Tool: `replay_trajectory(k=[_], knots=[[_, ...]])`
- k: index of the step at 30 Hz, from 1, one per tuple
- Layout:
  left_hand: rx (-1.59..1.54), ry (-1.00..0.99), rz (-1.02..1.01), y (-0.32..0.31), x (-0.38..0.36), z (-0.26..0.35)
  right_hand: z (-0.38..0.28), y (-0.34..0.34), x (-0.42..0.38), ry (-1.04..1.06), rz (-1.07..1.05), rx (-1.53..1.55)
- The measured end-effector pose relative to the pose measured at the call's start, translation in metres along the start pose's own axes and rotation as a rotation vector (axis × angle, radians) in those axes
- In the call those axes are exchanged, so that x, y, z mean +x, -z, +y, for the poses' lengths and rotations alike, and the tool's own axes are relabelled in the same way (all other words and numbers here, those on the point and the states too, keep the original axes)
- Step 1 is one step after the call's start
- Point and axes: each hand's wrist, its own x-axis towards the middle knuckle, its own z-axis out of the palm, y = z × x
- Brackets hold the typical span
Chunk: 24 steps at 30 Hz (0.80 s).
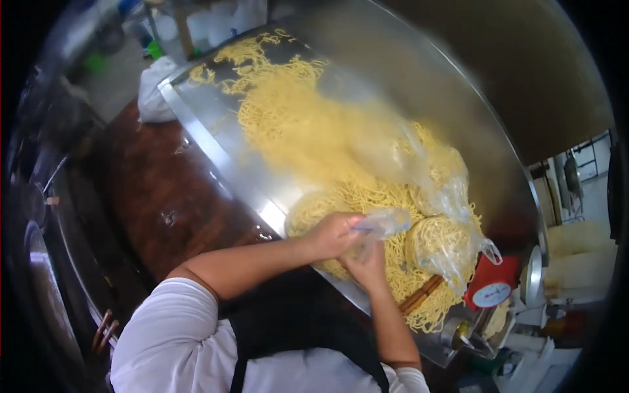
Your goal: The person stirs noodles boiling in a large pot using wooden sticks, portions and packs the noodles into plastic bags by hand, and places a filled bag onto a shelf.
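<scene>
Yellow noodles (282, 111) spread in a long heap over the metal table (213, 141). Near its front edge my left hand (336, 234) is closed on the gathered neck of a clear plastic bag (386, 223). My right hand (367, 263) is just below it, fingers closed round the same bag's neck. A rounded bundle of noodles (308, 213) in clear plastic lies beside my left hand. To the right, more clear bags of noodles (442, 242) rest on the heap. Steam blurs the middle of the noodles.
A red scale (491, 288) with a round dial stands at the table's right end. Wooden sticks (421, 295) lie on the noodles near my right forearm. A white bag (156, 92) is beyond the table's left corner. Metal containers (455, 333) sit at the lower right.
</scene>
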Motion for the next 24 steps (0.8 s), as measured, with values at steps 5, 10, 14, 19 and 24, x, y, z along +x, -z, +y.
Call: replay_trajectory(k=[5, 10, 14, 19, 24], knots=[[0.450, -0.253, 0.057, 0.048, 0.001, -0.012, 0.035, -0.060, 0.014, -0.214, 0.535, 0.434], [0.715, -0.162, -0.026, 0.033, -0.004, -0.053, 0.049, -0.069, 0.025, -0.180, 0.457, 0.397], [0.773, -0.052, 0.135, 0.022, -0.008, -0.063, 0.077, -0.093, 0.040, 0.017, 0.430, 0.023], [0.475, 0.305, 0.088, 0.032, 0.025, -0.052, 0.043, -0.058, 0.062, -0.317, 0.415, 0.652], [0.647, 0.088, -0.179, 0.049, 0.051, -0.006, -0.001, -0.014, 0.067, -0.310, 0.103, 0.902]])
